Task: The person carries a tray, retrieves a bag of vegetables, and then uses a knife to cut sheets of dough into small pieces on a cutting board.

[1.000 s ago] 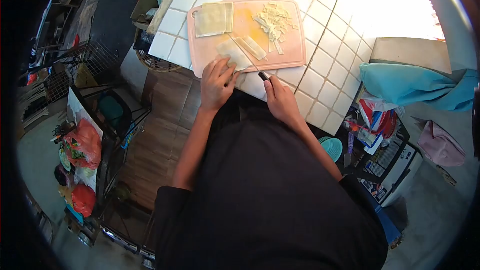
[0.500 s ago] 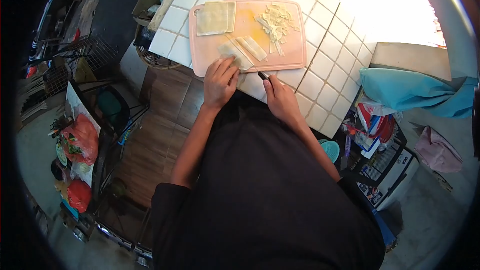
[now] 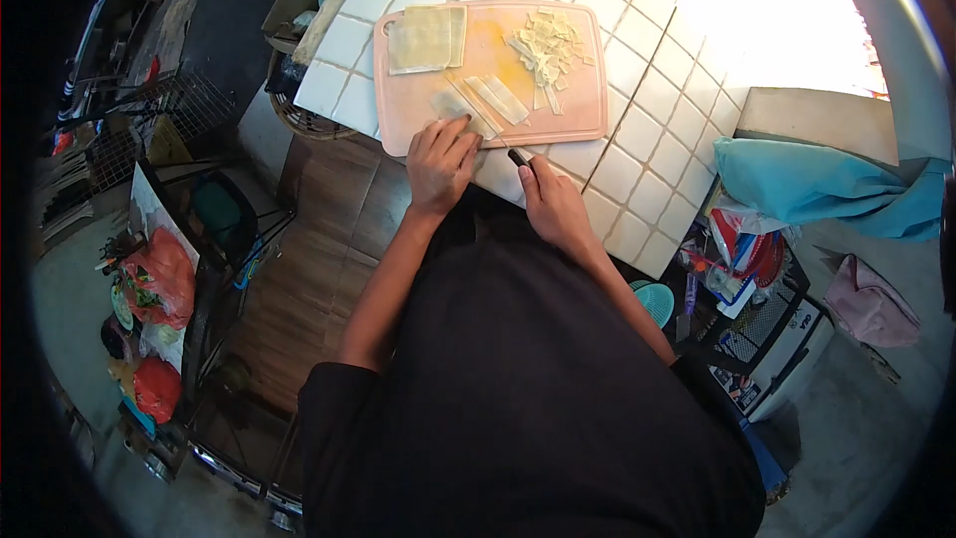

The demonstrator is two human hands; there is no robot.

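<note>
My left hand (image 3: 443,161) is at the near edge of a pink cutting board (image 3: 398,105), its bent fingertips pressing on a thin, pale dough sheet (image 3: 450,104). In my right hand (image 3: 554,201) is a knife (image 3: 517,156), gripped by its black handle. The thin blade slants up and left across the board, between the held sheet and some cut strips (image 3: 497,100). A stack of square dough sheets (image 3: 423,40) lies at the board's far left. Small cut pieces (image 3: 548,45) are heaped at the far right. My left fingers partly hide the held sheet.
The board rests on a white tiled counter (image 3: 652,144). To the right are a turquoise cloth (image 3: 797,179) and a cluttered black mesh basket (image 3: 767,324). On the left, a side table holds red plastic bags (image 3: 164,279). A wicker basket (image 3: 299,118) sits beside the counter's left edge.
The knife handle and my right hand have shifted slightly left. My left hand stays on the sheet, and the strips and heap look the same.
</note>
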